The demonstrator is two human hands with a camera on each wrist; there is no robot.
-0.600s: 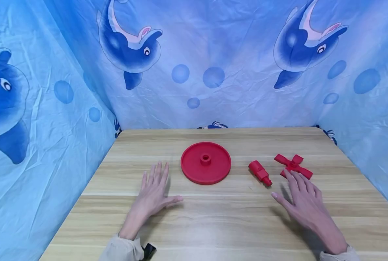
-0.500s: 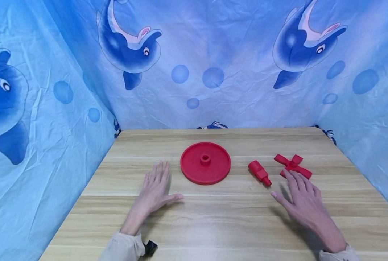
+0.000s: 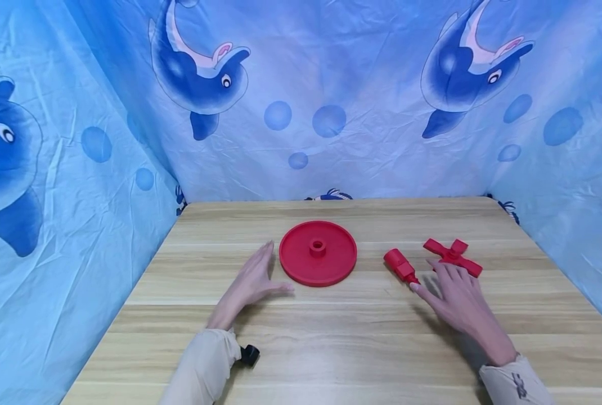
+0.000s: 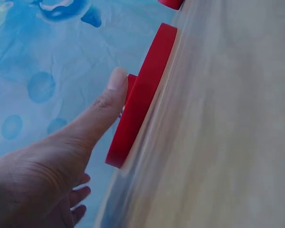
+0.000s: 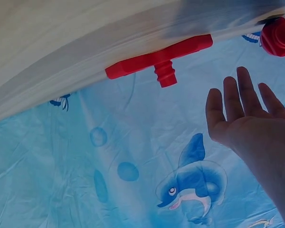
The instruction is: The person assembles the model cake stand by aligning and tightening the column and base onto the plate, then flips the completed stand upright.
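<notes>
A round red disc (image 3: 331, 267) with a raised rim and hollow hub lies flat on the table. My left hand (image 3: 252, 281) is close to its left side, thumb and fingers spread apart. Seen from the left wrist, the thumb overlaps the disc's edge (image 4: 145, 95). To the disc's right lies a short red stepped cylinder (image 3: 399, 263), its narrow end toward me. My right hand (image 3: 458, 301) holds nothing; the thumb tip overlaps that narrow end in the head view. Above its fingers is a red four-armed cross piece (image 3: 453, 256), whose ribbed stem shows in the right wrist view.
The wooden table (image 3: 331, 349) has blue dolphin-print cloth (image 3: 301, 101) hanging behind it and on both sides. A small black object (image 3: 250, 355) sits at my left sleeve (image 3: 205, 360).
My left hand has moved right and forward, turning toward the disc. My right hand has shifted slightly left, bringing its thumb to the cylinder's narrow end. The red pieces stay in place.
</notes>
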